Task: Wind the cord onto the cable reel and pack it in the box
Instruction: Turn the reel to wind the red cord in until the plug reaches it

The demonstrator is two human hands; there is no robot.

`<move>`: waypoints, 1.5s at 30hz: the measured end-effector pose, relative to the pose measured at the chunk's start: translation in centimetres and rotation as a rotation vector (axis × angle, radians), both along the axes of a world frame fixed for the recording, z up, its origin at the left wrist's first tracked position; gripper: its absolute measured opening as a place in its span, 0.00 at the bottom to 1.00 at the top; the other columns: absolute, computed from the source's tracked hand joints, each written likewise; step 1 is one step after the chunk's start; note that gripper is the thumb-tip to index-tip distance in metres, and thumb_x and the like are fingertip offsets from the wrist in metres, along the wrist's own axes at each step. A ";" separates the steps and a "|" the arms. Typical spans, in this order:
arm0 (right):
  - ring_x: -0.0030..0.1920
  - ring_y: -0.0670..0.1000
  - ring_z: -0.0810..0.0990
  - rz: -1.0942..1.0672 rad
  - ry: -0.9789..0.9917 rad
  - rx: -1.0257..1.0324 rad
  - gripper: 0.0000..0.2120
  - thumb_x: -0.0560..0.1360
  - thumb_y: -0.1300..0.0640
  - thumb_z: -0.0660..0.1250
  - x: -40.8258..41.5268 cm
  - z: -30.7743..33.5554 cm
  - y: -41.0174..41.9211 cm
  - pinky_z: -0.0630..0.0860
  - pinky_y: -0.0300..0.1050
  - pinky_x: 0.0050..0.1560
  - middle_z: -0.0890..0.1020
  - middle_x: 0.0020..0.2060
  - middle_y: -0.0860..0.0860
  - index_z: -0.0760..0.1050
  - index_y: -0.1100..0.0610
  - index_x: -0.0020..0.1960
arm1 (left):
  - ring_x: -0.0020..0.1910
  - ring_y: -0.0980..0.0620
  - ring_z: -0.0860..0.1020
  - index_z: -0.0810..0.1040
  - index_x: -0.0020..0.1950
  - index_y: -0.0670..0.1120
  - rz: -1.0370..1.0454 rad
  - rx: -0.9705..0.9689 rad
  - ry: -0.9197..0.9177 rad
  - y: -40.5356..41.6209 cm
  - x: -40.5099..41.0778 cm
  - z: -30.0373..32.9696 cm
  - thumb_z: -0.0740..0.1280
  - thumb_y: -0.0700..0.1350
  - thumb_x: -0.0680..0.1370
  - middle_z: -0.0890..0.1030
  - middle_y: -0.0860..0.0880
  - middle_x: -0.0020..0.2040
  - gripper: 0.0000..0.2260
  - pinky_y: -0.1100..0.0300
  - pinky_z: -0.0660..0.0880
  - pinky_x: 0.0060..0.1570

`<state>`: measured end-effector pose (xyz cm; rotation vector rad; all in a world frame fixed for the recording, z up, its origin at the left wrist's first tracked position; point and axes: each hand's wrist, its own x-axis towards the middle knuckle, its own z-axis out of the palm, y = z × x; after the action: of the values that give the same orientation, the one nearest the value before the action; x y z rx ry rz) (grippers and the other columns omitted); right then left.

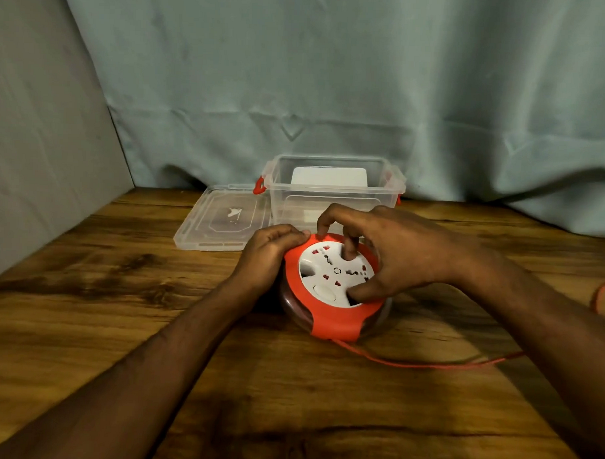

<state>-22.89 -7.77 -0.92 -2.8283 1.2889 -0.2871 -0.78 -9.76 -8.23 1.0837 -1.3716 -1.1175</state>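
Observation:
A round cable reel (329, 292) lies flat on the wooden table, with a red frame, a white socket face and a clear drum. My left hand (269, 254) grips its left rim. My right hand (389, 256) rests on the white face, with fingertips pressed into its recesses. A red cord (423, 364) leaves the reel's near edge and runs right across the table, passing under my right forearm. The clear plastic box (333, 191) with red latches stands open just behind the reel.
The box's clear lid (222, 219) lies flat to the left of the box. A white object (330, 177) shows through the box's walls. A grey-blue cloth hangs behind the table and a grey wall panel borders its left side. More red cord (604, 294) shows at the right edge.

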 end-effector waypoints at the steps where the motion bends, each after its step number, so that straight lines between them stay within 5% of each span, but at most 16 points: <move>1: 0.42 0.41 0.78 0.002 0.003 -0.017 0.39 0.61 0.35 0.80 0.1 -0.1 0.0 0.78 0.47 0.37 0.81 0.42 0.39 0.63 0.32 0.66 | 0.40 0.45 0.86 0.86 0.47 0.42 0.001 -0.004 -0.002 0.0 0.0 0.0 0.68 0.45 0.82 0.87 0.37 0.45 0.10 0.56 0.83 0.40; 6: 0.36 0.39 0.76 0.001 0.032 -0.069 0.31 0.63 0.29 0.76 0.7 -0.4 0.2 0.66 0.42 0.33 0.79 0.33 0.40 0.70 0.39 0.59 | 0.40 0.43 0.85 0.85 0.45 0.41 -0.004 0.004 0.024 -0.3 0.1 -0.2 0.69 0.44 0.82 0.87 0.39 0.43 0.10 0.53 0.82 0.42; 10: 0.35 0.36 0.76 -0.022 0.021 -0.041 0.25 0.64 0.28 0.75 0.9 -0.4 0.2 0.66 0.42 0.34 0.80 0.31 0.41 0.73 0.43 0.49 | 0.41 0.43 0.85 0.85 0.47 0.40 -0.020 -0.008 0.009 -0.3 0.0 -0.2 0.68 0.45 0.82 0.86 0.36 0.46 0.10 0.53 0.83 0.43; 15: 0.32 0.36 0.73 -0.010 0.031 -0.058 0.24 0.66 0.26 0.72 1.2 -0.6 0.4 0.66 0.40 0.32 0.78 0.29 0.41 0.72 0.42 0.49 | 0.43 0.39 0.84 0.84 0.50 0.36 -0.023 -0.015 0.014 -0.2 0.0 -0.2 0.68 0.43 0.82 0.84 0.31 0.49 0.11 0.50 0.80 0.46; 22: 0.28 0.45 0.74 0.065 0.012 -0.128 0.27 0.70 0.27 0.65 1.3 -0.7 0.9 0.62 0.41 0.30 0.75 0.25 0.45 0.68 0.51 0.33 | 0.38 0.47 0.85 0.86 0.43 0.44 -0.030 -0.028 -0.005 -0.4 0.0 -0.2 0.68 0.43 0.82 0.87 0.43 0.40 0.10 0.57 0.82 0.39; 25: 0.31 0.45 0.76 0.083 0.004 -0.212 0.22 0.72 0.32 0.71 1.3 -0.2 1.2 0.62 0.40 0.31 0.76 0.28 0.42 0.71 0.49 0.36 | 0.38 0.48 0.85 0.86 0.42 0.46 -0.001 -0.019 -0.003 -0.4 0.1 -0.2 0.68 0.44 0.82 0.87 0.44 0.40 0.11 0.58 0.82 0.39; 28: 0.35 0.46 0.73 0.111 -0.009 -0.347 0.13 0.70 0.52 0.79 1.2 0.5 1.2 0.62 0.40 0.32 0.77 0.35 0.38 0.74 0.46 0.44 | 0.40 0.45 0.85 0.85 0.46 0.41 0.034 -0.028 -0.009 -0.6 0.2 -0.3 0.67 0.44 0.82 0.86 0.38 0.43 0.11 0.54 0.81 0.41; 30: 0.36 0.47 0.71 0.087 0.057 -0.328 0.20 0.68 0.60 0.77 0.9 0.7 0.8 0.62 0.42 0.31 0.78 0.36 0.39 0.74 0.43 0.51 | 0.42 0.43 0.84 0.84 0.48 0.39 0.032 -0.033 -0.028 -0.6 0.1 -0.3 0.67 0.45 0.82 0.86 0.36 0.46 0.11 0.52 0.81 0.45; 35: 0.40 0.39 0.73 0.025 0.113 -0.078 0.27 0.70 0.59 0.77 0.4 0.3 0.3 0.65 0.43 0.33 0.73 0.38 0.37 0.68 0.37 0.57 | 0.44 0.41 0.85 0.85 0.50 0.39 0.010 -0.037 -0.056 -0.6 0.1 -0.4 0.67 0.45 0.83 0.87 0.36 0.47 0.11 0.49 0.81 0.48; 42: 0.44 0.38 0.76 0.039 0.040 0.031 0.32 0.65 0.54 0.81 0.2 0.8 0.4 0.67 0.43 0.35 0.84 0.55 0.33 0.59 0.40 0.50 | 0.48 0.29 0.84 0.84 0.50 0.35 -0.008 -0.015 -0.039 -0.3 0.1 -0.4 0.68 0.45 0.82 0.86 0.32 0.48 0.13 0.40 0.82 0.52; 45: 0.44 0.36 0.77 0.024 0.063 0.015 0.33 0.65 0.50 0.83 0.2 1.2 0.8 0.65 0.38 0.33 0.84 0.57 0.35 0.59 0.40 0.50 | 0.45 0.33 0.85 0.84 0.50 0.34 -0.011 -0.003 -0.038 -0.1 0.1 -0.2 0.67 0.45 0.83 0.86 0.32 0.47 0.14 0.42 0.82 0.51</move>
<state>-22.69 -7.02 0.29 -2.8601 1.2621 -0.1888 -0.71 -9.87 -8.48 1.1016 -1.4100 -1.1069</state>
